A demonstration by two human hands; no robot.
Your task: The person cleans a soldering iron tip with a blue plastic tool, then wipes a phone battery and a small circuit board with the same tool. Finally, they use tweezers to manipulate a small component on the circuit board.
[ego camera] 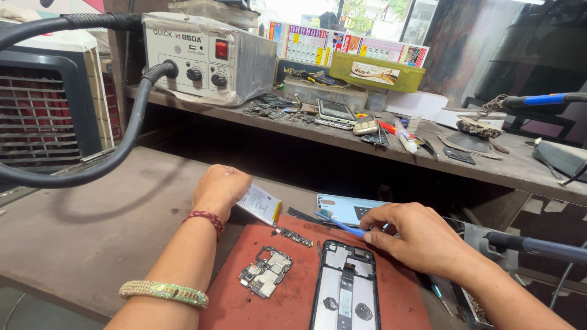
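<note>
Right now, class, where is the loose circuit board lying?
In the head view, the circuit board lies on the red mat, left of the opened phone and below the left hand.

free: bare table at left | blocked: black hose arcing over far left | crowded: red mat with opened phone, circuit board | far: cluttered shelf

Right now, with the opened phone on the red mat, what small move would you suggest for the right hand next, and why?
Probably lower the blue tool in the right hand toward the top of the opened phone, since its tip points away above the frame. The left hand holds the battery aside, and the circuit board lies clear on the red mat.
</note>
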